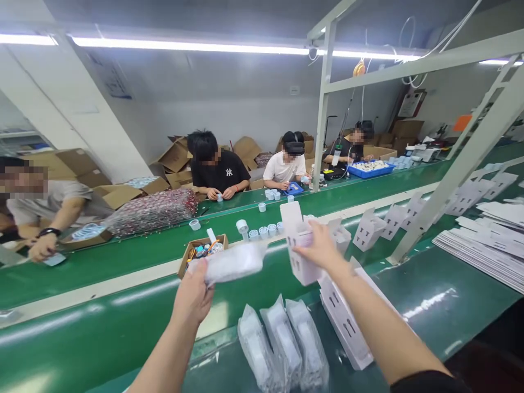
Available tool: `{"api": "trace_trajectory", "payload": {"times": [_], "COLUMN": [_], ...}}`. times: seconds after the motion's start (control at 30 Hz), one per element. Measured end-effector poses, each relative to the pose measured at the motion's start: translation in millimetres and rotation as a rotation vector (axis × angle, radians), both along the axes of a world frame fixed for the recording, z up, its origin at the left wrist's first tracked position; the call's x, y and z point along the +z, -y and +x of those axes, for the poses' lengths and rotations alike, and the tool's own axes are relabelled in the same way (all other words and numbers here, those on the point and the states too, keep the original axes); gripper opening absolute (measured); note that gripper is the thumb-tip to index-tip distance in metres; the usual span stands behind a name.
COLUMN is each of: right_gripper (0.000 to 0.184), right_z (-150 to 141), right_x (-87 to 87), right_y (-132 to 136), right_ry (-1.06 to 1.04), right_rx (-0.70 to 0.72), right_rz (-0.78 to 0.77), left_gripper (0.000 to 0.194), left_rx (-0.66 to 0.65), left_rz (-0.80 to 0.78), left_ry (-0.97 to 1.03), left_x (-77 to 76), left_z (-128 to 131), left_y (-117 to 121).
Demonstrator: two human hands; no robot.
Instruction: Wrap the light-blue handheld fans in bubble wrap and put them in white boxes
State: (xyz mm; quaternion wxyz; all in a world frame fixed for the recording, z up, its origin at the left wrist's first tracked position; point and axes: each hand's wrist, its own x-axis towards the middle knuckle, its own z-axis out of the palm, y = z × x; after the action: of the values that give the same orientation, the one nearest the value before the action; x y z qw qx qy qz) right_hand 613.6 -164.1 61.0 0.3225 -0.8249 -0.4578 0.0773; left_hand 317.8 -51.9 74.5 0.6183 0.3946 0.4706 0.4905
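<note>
My left hand (195,292) is closed on the near end of a white item in a clear plastic bag (237,263), held level above the green belt. To its right, my right hand (321,245) grips an upright white box (301,256) with its top flap standing up and dark printed marks on its side. The bagged item and the box are apart. Below them, three more bagged white items (282,346) lie side by side on the near surface. Another printed white box (347,333) lies beside them, partly under my right forearm.
Several open white boxes (368,229) stand along the belt at the right, near a slanted metal post (442,169). Flat white cartons (483,251) are stacked at far right. A small cardboard box of parts (200,248) and round white pieces (262,232) sit ahead. Several co-workers sit opposite.
</note>
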Motion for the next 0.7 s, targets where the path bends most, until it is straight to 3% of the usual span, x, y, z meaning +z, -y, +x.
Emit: {"api": "trace_trajectory", "payload": {"times": [0.07,0.13,0.23,0.33,0.43,0.57,0.7], "right_gripper": [0.101,0.1,0.093,0.07,0.056,0.055,0.052], "right_z": [-26,-49,-70,-73,-60,-33,-10], "right_x": [-27.8,-61.8,-108.3,-134.0,-138.7,-131.5,-121.5], "right_y": [-39,-68,-84,-75,-61,-54,-69], "right_ry": [-0.014,-0.043,-0.087,-0.108,-0.104,-0.091,-0.22], "right_rx": [0.017,0.064,0.133,0.225,0.34,0.475,0.691], "right_rz": [0.067,0.016,-0.066,-0.131,-0.171,-0.106,-0.075], "left_gripper": [0.02,0.019,0.023,0.027,0.024,0.015,0.013], "left_rx": [-0.037,-0.071,-0.075,-0.086,-0.092,-0.196,-0.28], "left_rz": [-0.01,-0.024,-0.045,0.046,0.164,0.236,0.169], "left_ry": [0.085,0.119,-0.021,-0.316,-0.56,-1.021,-1.057], "left_x": [10.3,8.3,-17.3,-49.1,-61.6,-51.0,-45.3], "left_z": [20,40,65,75,72,69,70], "left_y": [-16,-29,-40,-45,-48,-60,-75]}}
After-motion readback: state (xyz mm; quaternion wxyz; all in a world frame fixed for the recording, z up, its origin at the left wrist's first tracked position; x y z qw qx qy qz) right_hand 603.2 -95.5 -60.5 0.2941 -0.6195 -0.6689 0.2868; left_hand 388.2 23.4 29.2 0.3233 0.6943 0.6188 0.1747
